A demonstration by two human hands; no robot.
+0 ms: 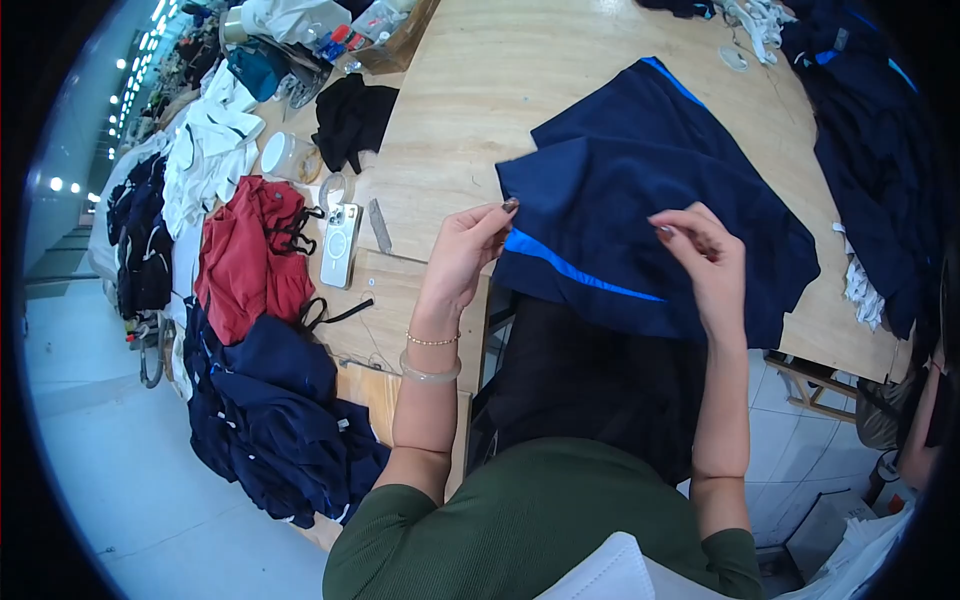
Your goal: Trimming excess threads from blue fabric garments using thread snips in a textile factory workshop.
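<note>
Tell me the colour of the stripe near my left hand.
The stripe is bright blue; it shows best in the head view.

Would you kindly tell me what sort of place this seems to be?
Probably a garment workshop: dark navy fabric with a bright blue stripe lies partly on a broad pale wooden table, with crumpled dark navy garments and a crumpled red cloth garment at left.

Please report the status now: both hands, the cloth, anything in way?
Left hand pinching left edge of navy cloth; right hand over it, contact unclear. Blue stripe showing. Nothing seen in the way; white phone apart, at left.
</note>
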